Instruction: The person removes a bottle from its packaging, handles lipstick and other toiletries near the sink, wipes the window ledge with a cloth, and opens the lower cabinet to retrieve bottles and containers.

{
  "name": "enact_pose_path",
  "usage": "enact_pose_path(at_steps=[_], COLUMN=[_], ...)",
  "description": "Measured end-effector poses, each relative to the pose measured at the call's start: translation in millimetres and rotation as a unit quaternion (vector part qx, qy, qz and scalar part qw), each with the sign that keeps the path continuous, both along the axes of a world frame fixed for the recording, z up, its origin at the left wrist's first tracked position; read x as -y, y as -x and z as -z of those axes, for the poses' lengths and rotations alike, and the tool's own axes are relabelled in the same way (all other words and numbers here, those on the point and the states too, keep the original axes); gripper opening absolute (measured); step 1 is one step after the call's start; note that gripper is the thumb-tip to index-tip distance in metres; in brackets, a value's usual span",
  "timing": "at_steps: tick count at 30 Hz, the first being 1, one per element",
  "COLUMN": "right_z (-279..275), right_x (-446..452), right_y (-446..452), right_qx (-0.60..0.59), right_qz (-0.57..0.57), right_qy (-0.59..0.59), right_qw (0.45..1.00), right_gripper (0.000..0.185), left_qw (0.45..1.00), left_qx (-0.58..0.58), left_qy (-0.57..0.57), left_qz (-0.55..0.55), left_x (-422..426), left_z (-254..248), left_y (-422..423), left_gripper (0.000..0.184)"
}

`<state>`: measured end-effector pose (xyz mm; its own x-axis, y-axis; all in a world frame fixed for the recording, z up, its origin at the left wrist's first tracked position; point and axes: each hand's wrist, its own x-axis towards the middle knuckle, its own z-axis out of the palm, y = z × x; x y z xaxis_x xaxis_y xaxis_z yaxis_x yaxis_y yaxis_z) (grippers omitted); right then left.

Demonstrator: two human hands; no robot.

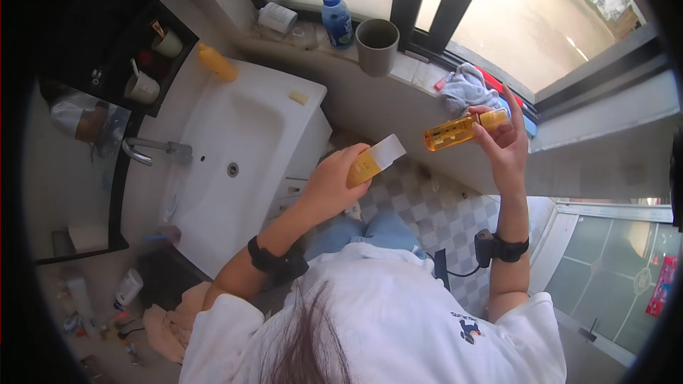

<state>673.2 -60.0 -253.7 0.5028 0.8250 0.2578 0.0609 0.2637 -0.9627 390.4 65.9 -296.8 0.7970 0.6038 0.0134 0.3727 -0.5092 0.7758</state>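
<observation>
My left hand (333,183) is wrapped round a small yellow carton (367,168) with a white flap standing up at its upper end. The carton is held near the sink's right edge. In my right hand (506,146) is a clear bottle (453,132) of amber liquid, lying almost level with its base to the left. Thumb and fingers grip it by its capped end, while one finger points upward. The bottle is apart from the carton, to its upper right, close to the window ledge.
A white sink (245,124) with a faucet (158,149) is on the left, bearing a yellow bottle (217,62). The ledge holds a blue-capped bottle (337,23), a grey cup (377,46) and a grey cloth (472,90). Below lies a checkered floor (413,195).
</observation>
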Motion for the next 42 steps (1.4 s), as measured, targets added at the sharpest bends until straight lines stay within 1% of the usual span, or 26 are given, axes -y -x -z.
enact_pose_path(at_steps=[2, 3, 4, 6, 7, 9, 10, 12, 16, 18, 20, 22, 24, 25, 26, 27, 28, 30, 31, 33, 36, 37, 39, 40, 41, 42], right_z=[14, 23, 27, 32, 41, 68, 79, 97, 120, 122, 127, 130, 127, 124, 119, 115, 115, 118, 117, 118, 100, 91, 63, 48, 33, 20], right_x=[-30, -47, -65, -104, -124, -161, -177, -200, -218, -222, -220, -223, -222, -222, -220, -216, -214, -210, -208, -206, -195, -190, -169, -155, -140, -127], right_y=[-9, -17, -21, -29, -39, -60, -69, -86, -101, -104, -106, -111, -112, -110, -112, -112, -111, -114, -115, -118, -112, -106, -88, -75, -61, -48], right_qx=[0.050, 0.105, 0.110, 0.235, 0.239, 0.312, 0.315, 0.384, 0.345, 0.340, 0.333, 0.364, 0.376, 0.367, 0.359, 0.368, 0.376, 0.377, 0.366, 0.360, 0.415, 0.409, 0.438, 0.359, 0.275, 0.124], right_qz=[0.008, 0.021, 0.019, 0.064, 0.061, 0.065, 0.058, 0.057, 0.042, 0.034, 0.026, 0.011, 0.010, -0.003, -0.010, -0.005, 0.001, 0.021, 0.022, 0.031, 0.082, 0.088, 0.136, 0.058, -0.020, -0.157], right_qy=[0.030, 0.049, 0.053, 0.146, 0.143, 0.155, 0.152, 0.185, 0.215, 0.207, 0.208, 0.183, 0.191, 0.214, 0.236, 0.230, 0.225, 0.219, 0.216, 0.211, 0.216, 0.219, 0.130, 0.112, 0.090, 0.131], right_qw=[0.998, 0.993, 0.992, 0.959, 0.958, 0.935, 0.935, 0.903, 0.913, 0.917, 0.920, 0.913, 0.907, 0.905, 0.903, 0.901, 0.899, 0.900, 0.905, 0.908, 0.880, 0.881, 0.879, 0.925, 0.957, 0.971], right_gripper=[0.083, 0.080, 0.080, 0.077, 0.077, 0.074, 0.074, 0.071, 0.068, 0.068, 0.069, 0.071, 0.075, 0.076, 0.078, 0.079, 0.080, 0.081, 0.081, 0.081, 0.072, 0.072, 0.064, 0.061, 0.058, 0.063], left_qw=[0.999, 0.998, 0.998, 0.992, 0.992, 0.984, 0.982, 0.969, 0.952, 0.935, 0.934, 0.936, 0.937, 0.940, 0.948, 0.956, 0.960, 0.962, 0.966, 0.966, 0.969, 0.973, 0.977, 0.981, 0.982, 0.985], left_qx=[0.002, -0.001, 0.003, 0.032, 0.036, 0.088, 0.089, 0.082, 0.109, 0.147, 0.147, 0.148, 0.128, 0.132, 0.109, 0.090, 0.098, 0.062, 0.065, 0.044, 0.036, 0.031, 0.013, 0.004, -0.001, -0.005], left_qy=[-0.010, -0.017, -0.013, -0.063, -0.065, -0.024, -0.024, 0.064, 0.098, 0.163, 0.158, 0.151, 0.158, 0.155, 0.140, 0.124, 0.120, 0.115, 0.107, 0.124, 0.141, 0.132, 0.116, 0.102, 0.103, 0.081], left_qz=[-0.031, -0.057, -0.059, -0.100, -0.105, -0.155, -0.164, -0.225, -0.267, -0.278, -0.284, -0.282, -0.284, -0.275, -0.265, -0.251, -0.232, -0.240, -0.224, -0.224, -0.201, -0.189, -0.176, -0.168, -0.160, -0.154], left_x=[-14, -17, -19, -27, -31, -38, -40, -40, -36, -33, -34, -31, -33, -34, -31, -30, -29, -26, -24, -25, -26, -27, -28, -29, -30, -30], left_z=[3, 5, 5, 1, -3, -8, -7, -2, 1, 2, 1, 1, -1, -4, -9, -13, -16, -20, -20, -19, -28, -31, -31, -30, -29, -27], left_y=[19, 28, 37, 52, 57, 67, 73, 80, 72, 59, 44, 31, 17, 12, 9, 4, -2, -6, -8, -13, -28, -33, -44, -52, -59, -67], left_gripper=[0.056, 0.056, 0.056, 0.054, 0.054, 0.052, 0.052, 0.052, 0.053, 0.055, 0.055, 0.054, 0.055, 0.055, 0.055, 0.054, 0.054, 0.054, 0.054, 0.053, 0.053, 0.054, 0.056, 0.058, 0.058, 0.061])
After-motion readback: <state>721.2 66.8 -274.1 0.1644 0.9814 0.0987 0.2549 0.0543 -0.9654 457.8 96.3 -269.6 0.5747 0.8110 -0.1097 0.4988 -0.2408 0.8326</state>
